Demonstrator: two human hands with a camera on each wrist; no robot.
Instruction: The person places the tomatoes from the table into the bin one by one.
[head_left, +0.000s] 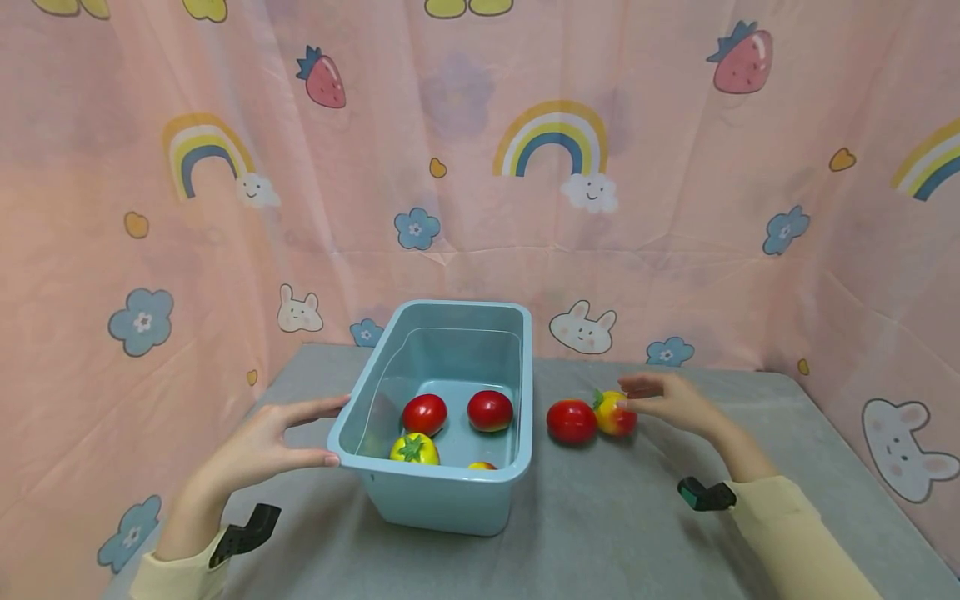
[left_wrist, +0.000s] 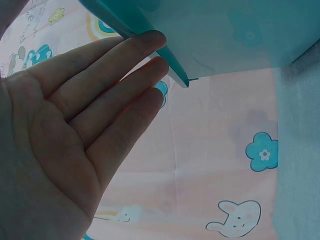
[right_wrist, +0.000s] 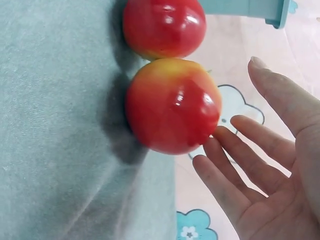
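A light blue plastic bin [head_left: 442,492] stands on the grey table [head_left: 600,517]. Inside lie two red tomatoes [head_left: 424,413] [head_left: 490,410], a yellow one with a green stem [head_left: 414,449] and another partly hidden by the front wall [head_left: 482,466]. My left hand [head_left: 281,442] touches the bin's left rim [left_wrist: 172,60] with straight fingers [left_wrist: 125,60]. To the right of the bin a red tomato [head_left: 572,420] [right_wrist: 165,26] lies against a red-yellow tomato [head_left: 615,413] [right_wrist: 172,105]. My right hand [head_left: 667,400] is open beside the red-yellow one, fingertips [right_wrist: 225,135] touching it.
Pink cartoon-print cloth [head_left: 480,167] walls in the table on the back and both sides. Bare grey table surface lies in front of the bin and to the right of my right hand.
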